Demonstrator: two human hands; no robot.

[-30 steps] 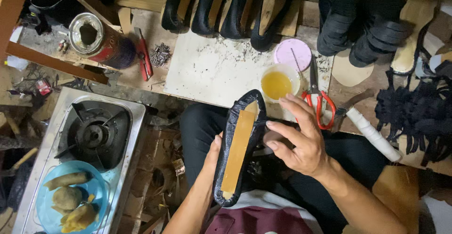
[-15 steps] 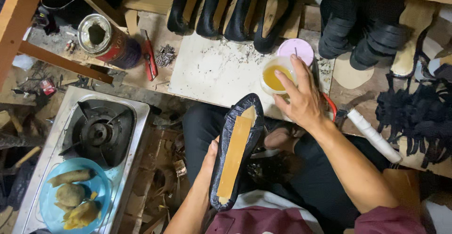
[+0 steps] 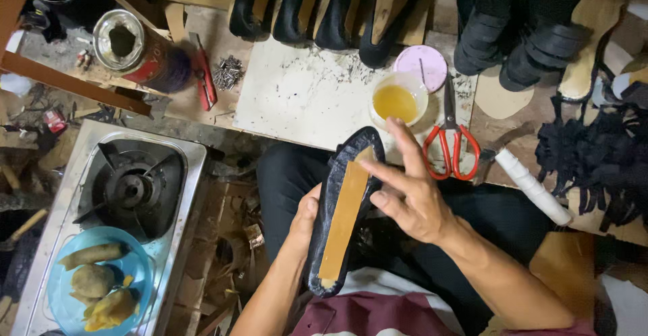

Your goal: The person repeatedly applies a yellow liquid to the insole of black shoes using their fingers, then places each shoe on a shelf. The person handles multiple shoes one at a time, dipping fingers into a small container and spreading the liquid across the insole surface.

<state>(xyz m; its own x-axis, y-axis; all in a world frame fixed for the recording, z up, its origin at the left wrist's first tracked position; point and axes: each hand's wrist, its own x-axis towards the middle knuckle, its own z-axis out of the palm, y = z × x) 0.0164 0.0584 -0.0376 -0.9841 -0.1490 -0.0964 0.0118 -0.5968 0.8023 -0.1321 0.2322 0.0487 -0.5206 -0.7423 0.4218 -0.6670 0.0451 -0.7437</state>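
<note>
My left hand (image 3: 305, 216) grips the side of a black shoe (image 3: 345, 211) turned sole-up, its tan insole board facing me. Over the toe end hovers my right hand (image 3: 405, 184), fingers spread, with the fingertips touching the tan board near the black folded edge. Just beyond the shoe stands a small clear cup of yellow glue (image 3: 397, 99) on a white work board (image 3: 297, 93). A pink lid (image 3: 420, 66) lies behind the cup.
Red-handled scissors (image 3: 453, 143) lie right of the cup, a white roll (image 3: 533, 186) further right. Several black shoes (image 3: 324, 12) line the back. A tin can (image 3: 135, 49), nails and a red cutter sit left. A gas stove (image 3: 131, 187) and a blue plate of food (image 3: 101, 285) stand lower left.
My right hand went out to the glue cup half a second ago and has come back onto the toe of the shoe. The left hand and shoe stay put.
</note>
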